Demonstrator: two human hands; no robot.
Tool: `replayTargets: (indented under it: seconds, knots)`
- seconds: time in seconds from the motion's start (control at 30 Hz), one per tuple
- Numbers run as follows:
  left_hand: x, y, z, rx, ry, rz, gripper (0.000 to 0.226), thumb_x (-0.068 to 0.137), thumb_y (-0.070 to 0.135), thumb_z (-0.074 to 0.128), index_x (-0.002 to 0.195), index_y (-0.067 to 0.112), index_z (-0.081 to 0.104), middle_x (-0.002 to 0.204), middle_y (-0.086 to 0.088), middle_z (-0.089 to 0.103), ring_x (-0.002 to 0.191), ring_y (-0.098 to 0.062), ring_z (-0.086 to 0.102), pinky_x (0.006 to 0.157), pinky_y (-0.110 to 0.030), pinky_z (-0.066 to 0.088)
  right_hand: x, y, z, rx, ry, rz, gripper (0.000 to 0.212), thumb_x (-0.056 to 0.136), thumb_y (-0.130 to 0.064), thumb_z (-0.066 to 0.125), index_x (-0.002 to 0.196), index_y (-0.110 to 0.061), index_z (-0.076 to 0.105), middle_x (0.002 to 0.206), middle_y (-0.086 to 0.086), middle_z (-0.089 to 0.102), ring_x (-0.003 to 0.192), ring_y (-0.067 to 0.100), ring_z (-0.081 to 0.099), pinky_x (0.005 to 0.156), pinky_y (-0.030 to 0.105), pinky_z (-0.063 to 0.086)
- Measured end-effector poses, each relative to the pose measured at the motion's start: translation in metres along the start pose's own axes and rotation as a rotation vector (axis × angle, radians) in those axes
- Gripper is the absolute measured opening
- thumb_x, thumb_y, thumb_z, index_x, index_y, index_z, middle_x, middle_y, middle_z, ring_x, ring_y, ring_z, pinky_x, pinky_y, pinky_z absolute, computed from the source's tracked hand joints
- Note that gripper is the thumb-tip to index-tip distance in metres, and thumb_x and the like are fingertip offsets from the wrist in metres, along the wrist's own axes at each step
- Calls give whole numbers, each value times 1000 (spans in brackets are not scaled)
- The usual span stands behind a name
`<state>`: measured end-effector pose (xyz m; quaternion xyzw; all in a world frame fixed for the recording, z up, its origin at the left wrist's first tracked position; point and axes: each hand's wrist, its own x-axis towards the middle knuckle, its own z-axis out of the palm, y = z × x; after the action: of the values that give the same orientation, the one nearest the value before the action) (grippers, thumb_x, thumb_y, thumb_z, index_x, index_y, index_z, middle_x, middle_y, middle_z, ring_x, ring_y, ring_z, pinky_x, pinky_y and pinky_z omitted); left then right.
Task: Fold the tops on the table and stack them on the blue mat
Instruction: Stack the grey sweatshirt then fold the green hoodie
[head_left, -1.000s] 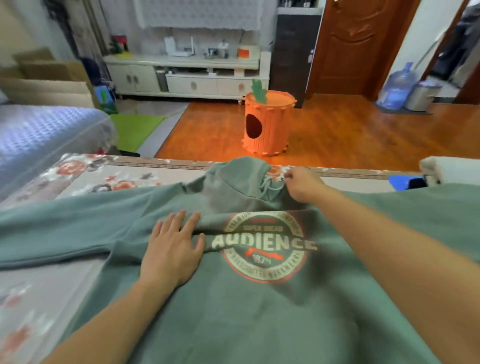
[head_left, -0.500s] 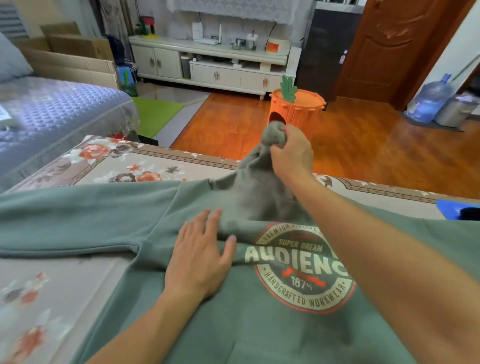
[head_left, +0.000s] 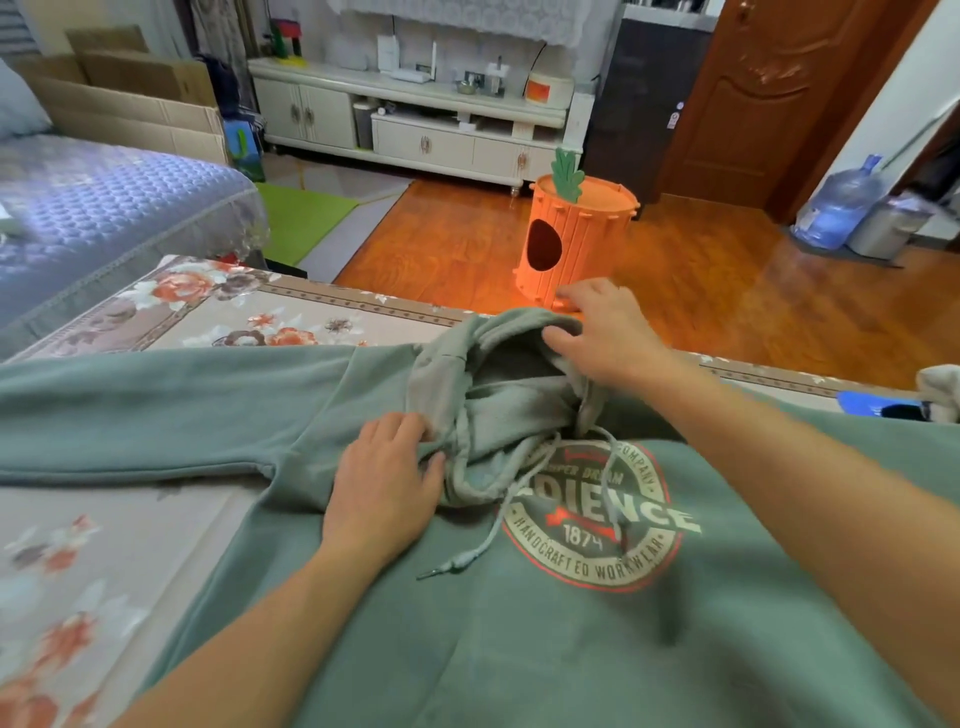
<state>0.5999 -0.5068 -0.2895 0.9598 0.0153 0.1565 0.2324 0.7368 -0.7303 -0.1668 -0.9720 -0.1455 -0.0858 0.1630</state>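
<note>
A green hoodie (head_left: 545, 639) with a round "AUDIENCE 1874" print lies face up across the table (head_left: 249, 317), its left sleeve (head_left: 156, 410) stretched out flat. The hood (head_left: 498, 395) is turned down onto the chest with its opening facing up, and the drawstrings trail over the print. My left hand (head_left: 384, 488) presses flat on the shoulder beside the hood, fingertips partly under the hood's edge. My right hand (head_left: 608, 332) hovers at the hood's far rim with fingers spread and the thumb touching the rim. A corner of the blue mat (head_left: 872, 402) shows at the far right.
The table has a floral cloth and its far edge runs just past the hood. A white garment (head_left: 940, 389) lies by the mat. An orange carrot-shaped bin (head_left: 576, 239) stands on the wooden floor beyond. A blue-covered sofa (head_left: 104, 208) is at the left.
My right hand lifted the hood by its tip, brought it down over the chest and let go. The drawstrings now lie over the print. My left hand stayed pressing on the shoulder.
</note>
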Motion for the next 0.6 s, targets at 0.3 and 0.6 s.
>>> replayTargets:
  seconds: [0.3, 0.6]
  knots:
    - [-4, 2, -7, -486, 123, -206, 46, 93, 62, 34, 133, 39, 33, 135, 13, 35, 110, -15, 55, 82, -41, 42, 63, -26, -7, 119, 96, 252, 19, 99, -20, 49, 91, -23, 66, 97, 0, 64, 96, 26, 64, 83, 39, 54]
    - [3, 1, 1, 35, -178, -113, 73, 89, 71, 11, 157, 45, 19, 169, 4, 8, 154, -22, 13, 126, -40, 12, 48, 69, -23, 377, -182, 382, 83, 101, -25, 58, 161, -17, 1, 161, 3, 27, 146, 25, 30, 118, 34, 23]
